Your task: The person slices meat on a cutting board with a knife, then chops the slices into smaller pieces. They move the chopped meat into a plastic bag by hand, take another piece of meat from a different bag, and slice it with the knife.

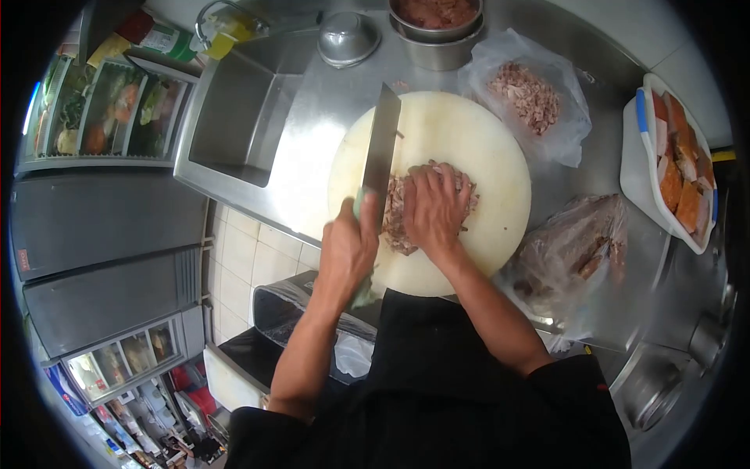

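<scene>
A cleaver (382, 141) is in my left hand (350, 246), its fingers wrapped round the light green handle. The broad blade points away from me along the left part of a round white cutting board (492, 234). Right of the blade, a pile of chopped meat (397, 227) lies on the board. My right hand (434, 205) bears down on this pile from above, fingers curved over the pieces and gripping them. Some of the meat is hidden beneath that palm.
Behind the board, a plastic bag (574, 117) holds chopped meat, beside metal bowls (437, 53). At right are another bag (539, 270) with meat and a white tub (637, 168) of browned meat chunks. A sink (234, 133) is at left; a bin (269, 313) stands below.
</scene>
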`<state>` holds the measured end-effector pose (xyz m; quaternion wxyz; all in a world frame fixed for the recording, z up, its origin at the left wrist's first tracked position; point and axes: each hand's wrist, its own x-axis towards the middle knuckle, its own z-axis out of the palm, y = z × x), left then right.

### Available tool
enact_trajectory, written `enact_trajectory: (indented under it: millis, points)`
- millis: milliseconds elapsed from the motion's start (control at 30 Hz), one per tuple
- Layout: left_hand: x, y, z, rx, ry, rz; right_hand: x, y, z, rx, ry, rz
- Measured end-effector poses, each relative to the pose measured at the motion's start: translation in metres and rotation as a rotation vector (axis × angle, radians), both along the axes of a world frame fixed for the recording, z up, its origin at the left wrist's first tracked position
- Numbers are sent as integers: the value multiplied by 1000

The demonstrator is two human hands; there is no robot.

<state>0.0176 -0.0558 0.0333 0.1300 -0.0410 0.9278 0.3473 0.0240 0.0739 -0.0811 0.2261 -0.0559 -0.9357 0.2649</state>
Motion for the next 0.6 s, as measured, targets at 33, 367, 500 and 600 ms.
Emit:
enact_trajectory:
  millis: [33, 367, 500, 600]
  points:
    - [12, -3, 2, -5, 1, 5, -2, -1, -1, -5, 1, 5]
    - [93, -22, 3, -230, -8, -84, -4, -3, -5, -28, -11, -17]
    - [104, -25, 0, -291, -95, -103, -4, -3, -4, -16, -15, -7]
    - [90, -24, -31, -250, -56, -122, -3, -3, -2, 28, -50, -6]
